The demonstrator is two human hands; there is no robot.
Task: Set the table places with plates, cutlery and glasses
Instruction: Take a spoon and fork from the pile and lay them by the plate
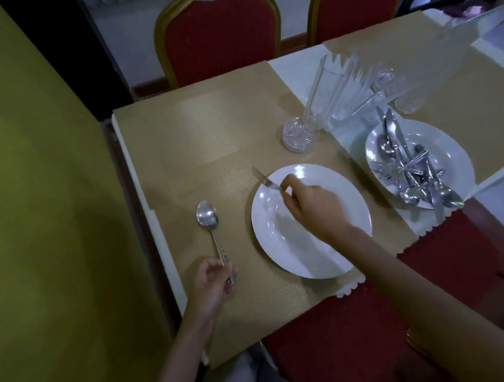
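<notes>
Left hand (pixel 210 282): fingers curled shut round the end of a spoon (pixel 213 233) handle. The spoon lies along the gold placemat (pixel 185 141), bowl pointing far, left of the white plate (pixel 311 221) and apart from it. Cannot tell whether the bowl rests on the mat or is just above it.

Right hand (pixel 312 205): reaches across the plate from the right, thumb and fingertips pinched on the handle of a fork (pixel 263 178). The tines point far-left and pass over the plate's far-left rim. Fork looks to be held in the air, not yet laid.

Outward: a clear tall glass (pixel 313 107) with a cut, patterned base stands on the mat, far-right of the plate. More clear glassware is bunched just right of it; too blurred to count. On the next mat, right, a second white plate (pixel 457 158) holds a heap of loose cutlery (pixel 411 169), spoons and knives tangled. Two red chairs (pixel 221 39) with gold frames stand at the far side.

Progress, as judged: the near place has plate and glass down, spoon and fork being positioned. No knife seen at this place. The other places look unset, and the heap and the spare glasses remain to be shared out. Early in the job.

Look of things: plate plain, glossy, empty. Cutlery bright steel; spoon handle patterned.
</notes>
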